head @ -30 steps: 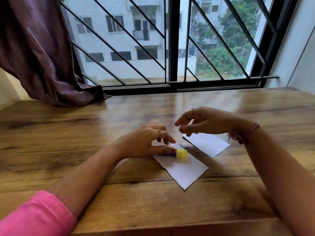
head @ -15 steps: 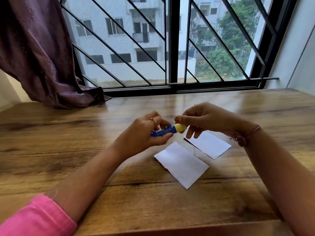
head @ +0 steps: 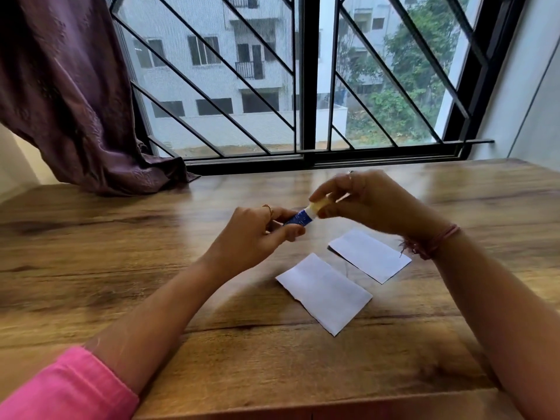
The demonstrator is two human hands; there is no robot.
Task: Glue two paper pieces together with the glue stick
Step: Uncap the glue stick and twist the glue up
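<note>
Here, left hand (head: pixel 257 234) grips glue stick (head: pixel 298 219) — right hand (head: pixel 372 201) pinches its cap (head: pixel 410 205).

Around the nearer paper piece (head: pixel 324 294), the wooden table (head: pixel 121 262) lies bare to the left and toward the near edge. Just beyond it to the right lies the second paper piece (head: pixel 369 256), and above both, the left hand (head: pixel 257 234) and right hand (head: pixel 372 201) hold the glue stick (head: pixel 300 218) in the air. Far beyond it, a purple curtain (head: pixel 75 95) drapes onto the table's back left part.
</note>
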